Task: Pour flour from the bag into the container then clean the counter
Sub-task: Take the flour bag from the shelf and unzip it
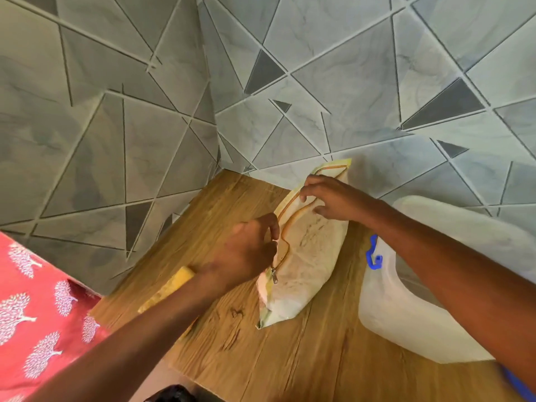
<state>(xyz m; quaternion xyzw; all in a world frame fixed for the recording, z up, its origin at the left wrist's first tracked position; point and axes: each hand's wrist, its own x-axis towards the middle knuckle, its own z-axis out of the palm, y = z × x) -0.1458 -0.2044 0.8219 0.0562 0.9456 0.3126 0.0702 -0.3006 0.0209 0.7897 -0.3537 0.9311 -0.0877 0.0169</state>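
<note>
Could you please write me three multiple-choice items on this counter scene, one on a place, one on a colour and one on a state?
1. Where does the translucent container stand relative to the flour bag?
A. To its right
B. To its left
C. On top of it

2. What colour is the clip on the container?
A. Red
B. Blue
C. Green

3. In what state is the bag's zipper?
A. Fully closed
C. Torn off the bag
B. Open along most of its length

Answers:
1. A, since the container sits right of the bag on the wooden counter.
2. B, as the clip at the container's rim is plainly blue.
3. B, because the two zipper edges gape apart while the left hand and the right hand grip the bag's opening.
</note>
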